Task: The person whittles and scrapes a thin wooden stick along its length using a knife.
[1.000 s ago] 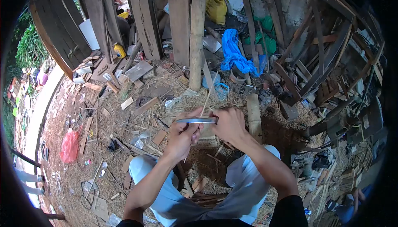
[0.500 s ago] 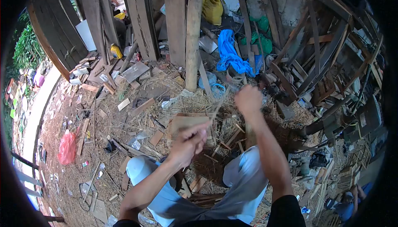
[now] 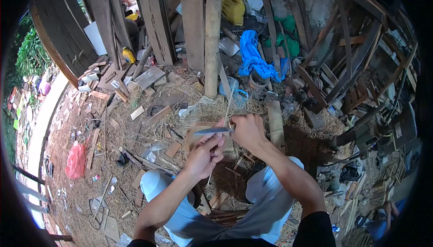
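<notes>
My right hand (image 3: 249, 131) is closed around a knife, with its blade (image 3: 209, 131) pointing left, just above my left fingers. Closed in front of my left knee, my left hand (image 3: 204, 157) grips a thin pale strip (image 3: 230, 102) that looks like split wood or bamboo. Its upper part rises past the knife towards the post, and its lower end shows below my left palm. The blade lies across the strip; whether it cuts in cannot be told. Below and behind the hands is a flat wooden board (image 3: 194, 132), partly hidden.
Wood scraps and shavings litter the ground. A bamboo post (image 3: 212, 44) stands ahead, with a blue plastic sheet (image 3: 250, 55) to its right. A red plastic bag (image 3: 75, 161) lies at the left. Another person's arm (image 3: 389, 215) shows at the lower right edge.
My right hand has come down and left with the knife, from the strip's far side to beside my left hand. The strip now stands more upright.
</notes>
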Demonstrator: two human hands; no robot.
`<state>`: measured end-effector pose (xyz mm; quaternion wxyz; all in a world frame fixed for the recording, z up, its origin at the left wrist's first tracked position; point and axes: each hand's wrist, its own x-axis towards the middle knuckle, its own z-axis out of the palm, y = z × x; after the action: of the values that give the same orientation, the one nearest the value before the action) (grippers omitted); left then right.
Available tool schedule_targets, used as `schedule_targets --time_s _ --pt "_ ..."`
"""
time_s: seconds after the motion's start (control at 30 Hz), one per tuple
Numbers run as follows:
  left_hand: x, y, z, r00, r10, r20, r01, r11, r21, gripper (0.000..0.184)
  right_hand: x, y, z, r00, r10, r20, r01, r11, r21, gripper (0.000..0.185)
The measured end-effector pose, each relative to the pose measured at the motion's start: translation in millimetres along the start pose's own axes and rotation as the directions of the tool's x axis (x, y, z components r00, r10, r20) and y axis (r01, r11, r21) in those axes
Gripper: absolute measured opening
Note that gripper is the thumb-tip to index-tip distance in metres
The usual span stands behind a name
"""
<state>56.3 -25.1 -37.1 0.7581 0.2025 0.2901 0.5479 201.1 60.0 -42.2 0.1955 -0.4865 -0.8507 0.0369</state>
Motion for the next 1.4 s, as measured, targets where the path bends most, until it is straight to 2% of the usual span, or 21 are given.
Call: schedule_targets --time_s 0.07,0.17,0.3,0.6,0.67,0.73,0.77,0.87,0.93,1.07,1.1,1.17,1.23,1.3,1.37,1.4 --pt "-3 -1 4 0.998 -0.055 -0.036 0.054 0.998 -0.025 0.044 3 1 -7 0.998 0.064 0.019 -0.065 0.997 0.050 0.013" --pt "0 -1 5 0.995 -0.051 -0.090 0.052 0.999 0.006 0.044 7 8 -2 0.992 0.126 -0.019 -0.125 0.991 0.048 0.014" --pt "0 -3 7 0.999 -0.034 -0.015 0.034 0.998 0.047 0.043 12 21 -8 0.992 0.120 -0.030 -0.120 0.993 -0.007 0.015" --pt "6 5 10 0.996 -0.007 -0.089 0.017 0.994 0.107 0.041 26 32 1 0.981 0.174 -0.081 -0.180 0.981 -0.070 0.015" --pt "-4 6 13 0.991 -0.088 -0.104 0.110 0.969 0.223 0.040 36 58 -2 0.924 0.377 -0.061 -0.382 0.917 -0.116 0.017" --pt "-13 0 7 0.990 -0.092 -0.110 0.110 0.978 0.180 0.041 38 96 -20 0.826 0.533 -0.183 -0.560 0.813 -0.161 0.023" --pt "-15 1 4 0.988 -0.102 -0.118 0.118 0.984 0.137 0.042 32 106 -8 0.820 0.541 -0.187 -0.568 0.810 -0.148 0.023" --pt "-4 15 -2 1.000 -0.004 -0.023 0.005 0.999 0.041 0.044 19 119 17 0.836 0.526 -0.157 -0.540 0.839 -0.066 0.023" --pt "1 18 2 0.999 0.011 -0.040 -0.009 0.998 0.058 0.046 17 74 -3 0.915 0.361 -0.182 -0.333 0.928 0.166 0.020" --pt "7 15 2 0.995 0.051 -0.080 -0.048 0.998 0.041 0.044 -2 13 -8 0.968 -0.050 -0.246 0.125 0.945 0.303 0.013" --pt "8 13 0 0.996 0.076 -0.051 -0.075 0.997 0.018 0.044 -6 1 -7 0.968 -0.049 -0.245 0.126 0.943 0.308 0.013" --pt "8 11 -2 0.995 0.093 -0.029 -0.093 0.996 0.000 0.043 -12 -14 -6 0.978 -0.168 -0.121 0.181 0.977 0.108 0.011" --pt "7 9 -3 0.998 0.047 -0.028 -0.045 0.997 0.067 0.044 -9 -10 0 0.986 -0.131 -0.106 0.145 0.980 0.134 0.010" --pt "5 5 0 1.000 0.006 -0.005 -0.006 1.000 0.022 0.043 -3 -2 3 0.991 -0.098 -0.091 0.111 0.983 0.147 0.010" --pt "0 3 6 0.997 -0.049 0.055 0.049 0.999 0.004 0.040 1 5 3 0.986 -0.020 -0.164 0.018 1.000 -0.012 0.011" --pt "0 2 8 0.997 -0.054 0.057 0.054 0.999 0.001 0.040 2 8 0 0.987 -0.015 -0.161 0.013 1.000 -0.015 0.011"
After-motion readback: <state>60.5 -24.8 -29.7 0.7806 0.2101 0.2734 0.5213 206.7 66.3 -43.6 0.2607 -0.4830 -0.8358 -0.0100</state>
